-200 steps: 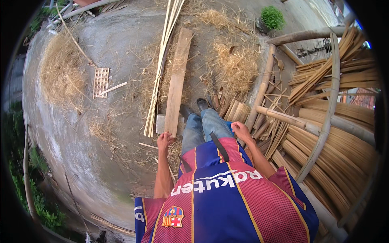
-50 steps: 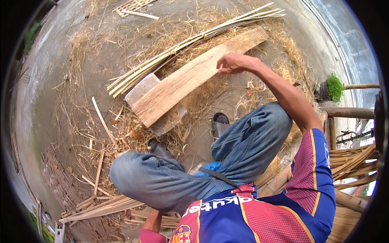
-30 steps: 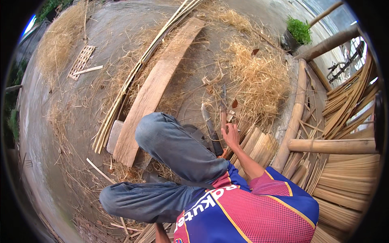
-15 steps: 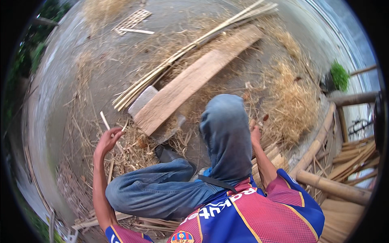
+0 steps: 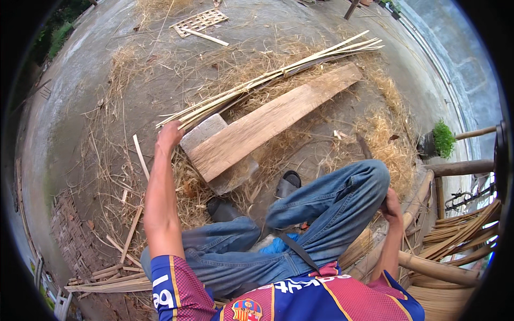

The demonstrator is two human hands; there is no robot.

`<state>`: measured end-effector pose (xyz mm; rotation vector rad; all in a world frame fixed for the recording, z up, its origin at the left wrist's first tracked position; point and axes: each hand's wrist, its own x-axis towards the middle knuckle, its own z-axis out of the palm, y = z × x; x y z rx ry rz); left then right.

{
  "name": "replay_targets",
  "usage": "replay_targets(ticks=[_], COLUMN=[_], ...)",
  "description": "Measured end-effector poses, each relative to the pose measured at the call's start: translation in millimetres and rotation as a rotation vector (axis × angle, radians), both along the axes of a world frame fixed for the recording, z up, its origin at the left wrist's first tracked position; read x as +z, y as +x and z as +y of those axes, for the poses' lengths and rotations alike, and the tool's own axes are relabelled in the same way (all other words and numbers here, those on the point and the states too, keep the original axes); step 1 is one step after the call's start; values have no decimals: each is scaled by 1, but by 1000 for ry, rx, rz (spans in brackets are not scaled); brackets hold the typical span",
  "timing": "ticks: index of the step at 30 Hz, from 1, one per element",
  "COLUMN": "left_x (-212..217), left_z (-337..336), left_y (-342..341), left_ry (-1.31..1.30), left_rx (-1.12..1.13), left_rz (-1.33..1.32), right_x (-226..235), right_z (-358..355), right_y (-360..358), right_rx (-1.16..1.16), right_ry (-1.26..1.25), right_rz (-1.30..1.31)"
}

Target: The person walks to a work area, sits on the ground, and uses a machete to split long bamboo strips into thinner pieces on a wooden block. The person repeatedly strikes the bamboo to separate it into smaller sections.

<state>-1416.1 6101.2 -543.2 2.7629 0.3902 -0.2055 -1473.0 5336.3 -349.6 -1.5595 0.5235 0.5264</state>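
Note:
My left hand (image 5: 169, 135) is at the near left end of a bundle of long, pale bamboo strips (image 5: 251, 85), its fingers curled around the strip ends. Beside my right knee, my right hand (image 5: 392, 206) is closed on a knife, its grip mostly hidden. The knife's dark blade (image 5: 364, 145) sticks out beyond the knee. A thick wooden plank (image 5: 278, 120) lies slantwise in front of me, resting on a grey block (image 5: 206, 131) at its near left end. The strip bundle runs along the plank's far side.
Curly shavings (image 5: 383, 144) cover much of the concrete floor. A woven bamboo piece (image 5: 199, 22) lies at the far left. Bamboo poles (image 5: 439, 270) and stacked strips (image 5: 455, 235) are at my right, with a potted plant (image 5: 442, 139) beyond. Split pieces (image 5: 115, 283) lie near left.
My left hand has moved forward and right, from above the shavings to the strip bundle. My right knee has swung outward to the right, and my right hand has shifted right too.

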Motion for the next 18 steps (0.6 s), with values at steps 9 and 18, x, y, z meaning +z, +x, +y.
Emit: replay_targets(ticks=[9, 18], left_x=[-30, -57], left_z=[-52, -49], left_y=[39, 91], left_ry=[96, 122], left_rx=[135, 43], left_rz=[-98, -21], right_x=[76, -77], right_z=[114, 245], right_y=[100, 106], right_rx=[-401, -149], right_ry=[22, 197], right_rz=[-483, 65])
